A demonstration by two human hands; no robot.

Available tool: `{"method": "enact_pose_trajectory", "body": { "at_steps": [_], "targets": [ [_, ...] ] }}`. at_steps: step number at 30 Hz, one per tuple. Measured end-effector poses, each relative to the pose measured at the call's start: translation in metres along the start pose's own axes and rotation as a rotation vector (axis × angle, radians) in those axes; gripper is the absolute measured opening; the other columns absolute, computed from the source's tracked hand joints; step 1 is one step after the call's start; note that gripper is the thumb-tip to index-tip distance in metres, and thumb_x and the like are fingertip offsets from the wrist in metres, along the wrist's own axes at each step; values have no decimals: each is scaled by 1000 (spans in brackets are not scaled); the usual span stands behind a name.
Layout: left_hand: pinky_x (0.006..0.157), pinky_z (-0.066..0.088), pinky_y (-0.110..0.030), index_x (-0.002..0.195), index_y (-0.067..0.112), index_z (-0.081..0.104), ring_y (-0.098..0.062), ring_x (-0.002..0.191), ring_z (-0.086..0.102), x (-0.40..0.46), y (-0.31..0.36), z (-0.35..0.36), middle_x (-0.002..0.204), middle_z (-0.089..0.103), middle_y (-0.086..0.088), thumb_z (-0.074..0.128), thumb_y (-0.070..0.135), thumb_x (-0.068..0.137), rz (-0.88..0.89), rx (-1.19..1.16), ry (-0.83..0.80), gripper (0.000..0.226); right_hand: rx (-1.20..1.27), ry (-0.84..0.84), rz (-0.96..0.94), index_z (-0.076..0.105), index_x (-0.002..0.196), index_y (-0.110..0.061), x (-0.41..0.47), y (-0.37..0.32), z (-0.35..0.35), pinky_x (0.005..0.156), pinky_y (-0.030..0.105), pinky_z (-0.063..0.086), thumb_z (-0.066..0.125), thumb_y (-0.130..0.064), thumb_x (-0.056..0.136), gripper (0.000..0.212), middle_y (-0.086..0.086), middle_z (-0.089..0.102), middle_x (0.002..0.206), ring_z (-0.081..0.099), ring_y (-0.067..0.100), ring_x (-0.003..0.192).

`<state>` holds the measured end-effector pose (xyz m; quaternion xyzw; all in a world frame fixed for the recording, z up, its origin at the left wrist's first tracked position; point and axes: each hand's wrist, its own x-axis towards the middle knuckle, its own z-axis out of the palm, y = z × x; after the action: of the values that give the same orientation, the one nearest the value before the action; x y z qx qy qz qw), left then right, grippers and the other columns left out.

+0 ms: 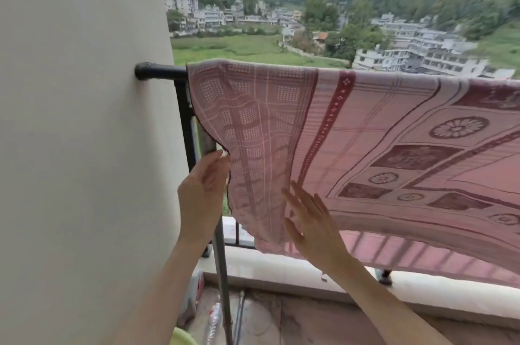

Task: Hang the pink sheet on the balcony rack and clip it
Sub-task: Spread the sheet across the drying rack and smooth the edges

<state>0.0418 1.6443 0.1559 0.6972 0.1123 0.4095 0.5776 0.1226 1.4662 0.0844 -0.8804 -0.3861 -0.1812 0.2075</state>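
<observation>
Pink cloth with dark red patterns, the sheet, lies draped over the black top rail of my balcony rack, its near edge hanging down beside the pale wall. My left hand pinches that dark-hemmed side edge between thumb and fingertips, just in front of the black upright post. My right hand is flat and spread, fingers straight, pressed against the hanging cloth near its lower corner, above the concrete ledge.

sheet: pink, maroon floral and grid pattern | rail: black | wall: cream
</observation>
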Motion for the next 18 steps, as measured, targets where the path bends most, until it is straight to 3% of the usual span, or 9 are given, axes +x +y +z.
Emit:
{"method": "enact_pose_trajectory", "body": {
  "at_steps": [3, 7, 9, 12, 16, 18],
  "targets": [
    [101, 42, -21, 135, 18, 43, -1, 108, 54, -14, -32, 20, 127, 53, 8, 53, 10, 91, -112, 92, -125, 46, 112, -79, 134, 32, 143, -22, -18, 15, 14, 113, 35, 18, 28, -43, 90, 57, 1, 33, 150, 37, 21, 136],
    [102, 27, -21, 145, 24, 15, -5, 127, 34, -14, -63, 47, 142, 36, 12, 58, 15, 89, -219, 181, -180, 71, 258, -166, 325, 25, 145, -23, -29, 40, 27, 108, 19, 15, 42, -32, 96, 53, -5, 30, 151, 30, 15, 139],
    [106, 24, -22, 145, 23, 11, -8, 131, 29, -8, -78, 60, 147, 30, 6, 64, 10, 84, -316, 138, -134, 81, 326, -212, 417, 23, 146, -24, -36, 52, 32, 109, 20, 18, 43, -30, 97, 54, -6, 30, 151, 30, 15, 138],
    [115, 23, -41, 144, 24, 11, -20, 136, 29, 12, -93, 85, 148, 28, 0, 67, -2, 76, -365, 9, -27, 92, 436, -200, 531, 25, 145, -23, -37, 75, 34, 113, 28, 24, 45, -30, 96, 53, -4, 33, 150, 33, 15, 137],
    [114, 24, -44, 145, 26, 1, -22, 137, 27, 64, -51, 103, 151, 21, 1, 71, 0, 67, -370, -79, 159, 108, 583, -149, 612, 30, 143, -22, 0, 86, -22, 110, 31, 32, 49, -29, 94, 53, -3, 40, 146, 39, 14, 133],
    [107, 34, -37, 142, 21, 12, -21, 126, 39, 72, -39, 89, 143, 34, -3, 69, -2, 67, -396, -104, 224, 98, 653, -114, 631, 32, 142, -22, 7, 72, -36, 108, 32, 34, 49, -30, 94, 52, -2, 44, 142, 43, 14, 129]
  ]
}}
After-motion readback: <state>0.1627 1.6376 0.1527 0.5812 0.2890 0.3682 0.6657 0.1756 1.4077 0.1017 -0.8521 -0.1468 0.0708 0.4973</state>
